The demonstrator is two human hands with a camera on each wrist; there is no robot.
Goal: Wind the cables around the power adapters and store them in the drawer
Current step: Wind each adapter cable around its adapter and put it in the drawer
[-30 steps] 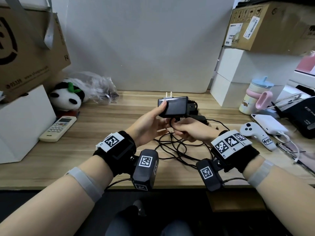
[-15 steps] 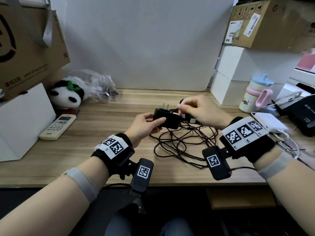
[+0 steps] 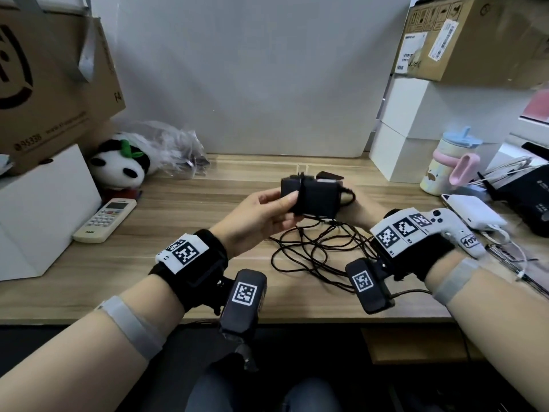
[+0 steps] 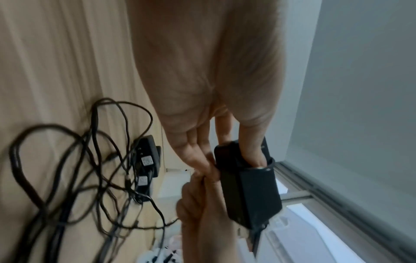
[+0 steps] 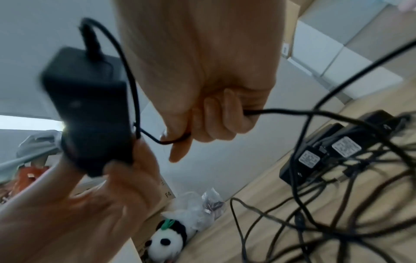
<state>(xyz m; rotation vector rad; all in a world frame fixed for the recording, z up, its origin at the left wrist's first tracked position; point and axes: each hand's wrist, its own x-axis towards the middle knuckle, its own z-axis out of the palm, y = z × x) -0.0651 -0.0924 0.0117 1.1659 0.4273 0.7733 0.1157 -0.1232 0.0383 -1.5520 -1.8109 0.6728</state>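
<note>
One wrap of cable (image 5: 133, 89) across the black power adapter (image 3: 312, 199) — winding barely begun.

Held above the wooden desk (image 3: 178, 209) in the left hand (image 3: 261, 217), thumb on top and fingers curled beneath; right hand (image 5: 216, 110) fisted round the cable just beside it. Still to do: most of that cable lying in the tangle (image 3: 320, 248), more adapters (image 5: 326, 151) on the desk — no drawer in view.

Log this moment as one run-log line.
step: winding | left hand: holds power adapter | right hand: grips cable | other adapters: on desk, unwound
</note>
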